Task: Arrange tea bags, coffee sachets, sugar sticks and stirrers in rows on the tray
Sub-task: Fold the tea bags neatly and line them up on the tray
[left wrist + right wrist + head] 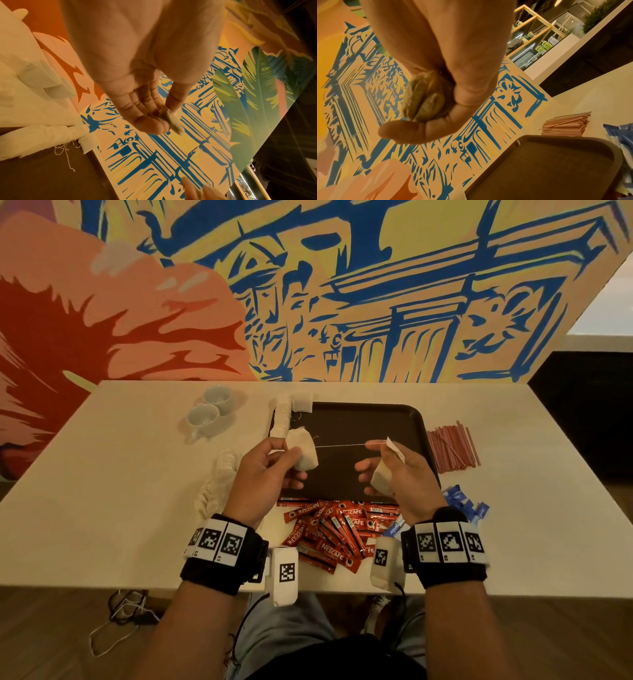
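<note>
A black tray (363,419) lies in the middle of the white table. Several tea bags (282,416) sit in a row along its left edge. Above the tray, my left hand (291,462) pinches a tea bag (306,455), which also shows as the tea bag (171,120) between thumb and fingers. A thin string runs taut from it to a paper tag (394,448) pinched by my right hand (378,470). That hand also holds a second tea bag (382,479) in curled fingers, seen close up as the second tea bag (426,100).
Loose tea bags (219,484) lie left of the tray. Red coffee sachets (335,529) are heaped at its near edge, blue sugar sticks (466,505) at the near right, and pink stirrers (452,446) to the right. Two white cups (209,410) stand at the back left.
</note>
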Demonstrator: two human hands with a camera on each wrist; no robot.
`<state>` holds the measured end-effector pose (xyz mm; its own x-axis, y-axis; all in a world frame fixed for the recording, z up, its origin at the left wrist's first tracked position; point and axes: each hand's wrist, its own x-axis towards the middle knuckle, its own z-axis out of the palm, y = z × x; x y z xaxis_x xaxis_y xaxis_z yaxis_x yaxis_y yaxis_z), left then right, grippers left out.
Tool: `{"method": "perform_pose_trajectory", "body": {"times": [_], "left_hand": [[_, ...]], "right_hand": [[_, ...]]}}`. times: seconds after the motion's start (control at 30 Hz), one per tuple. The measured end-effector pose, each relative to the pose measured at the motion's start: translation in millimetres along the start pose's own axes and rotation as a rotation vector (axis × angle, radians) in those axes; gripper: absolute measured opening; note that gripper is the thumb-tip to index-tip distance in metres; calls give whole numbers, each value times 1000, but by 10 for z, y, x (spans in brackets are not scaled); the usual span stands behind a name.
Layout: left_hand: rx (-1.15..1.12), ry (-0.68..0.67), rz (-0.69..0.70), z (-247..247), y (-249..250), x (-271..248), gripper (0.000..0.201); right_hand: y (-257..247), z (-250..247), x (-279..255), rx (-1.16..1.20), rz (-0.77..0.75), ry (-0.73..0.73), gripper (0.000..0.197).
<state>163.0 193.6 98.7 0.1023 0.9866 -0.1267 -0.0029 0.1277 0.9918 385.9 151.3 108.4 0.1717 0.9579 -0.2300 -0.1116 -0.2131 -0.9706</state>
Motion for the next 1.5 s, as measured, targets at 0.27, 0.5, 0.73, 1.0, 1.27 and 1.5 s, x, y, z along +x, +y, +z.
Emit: {"method": "perform_pose_trajectory", "body": {"times": [0.27,0.5,0.73,1.0,1.27,1.5], "left_hand": [[-49,40,14,-87,-38,17,21],[37,-133,16,23,-30,-74,14],[112,-259,49,74,-2,-117,15],[203,-355,28,-5,-30,-79,37],[411,-385,129,-53,115,-70,16],[545,-256,207,-250,364,232,28]], "right_hand": [[28,-67,23,107,73,87,42],[-50,139,-65,-115,-62,-116,33],[-33,230,-64,-205,-107,-125,22],[15,213,-49,-263,-152,-135,23],[12,245,-49,-320,-192,-211,23],[39,213,-15,-100,-66,-82,51]]}}
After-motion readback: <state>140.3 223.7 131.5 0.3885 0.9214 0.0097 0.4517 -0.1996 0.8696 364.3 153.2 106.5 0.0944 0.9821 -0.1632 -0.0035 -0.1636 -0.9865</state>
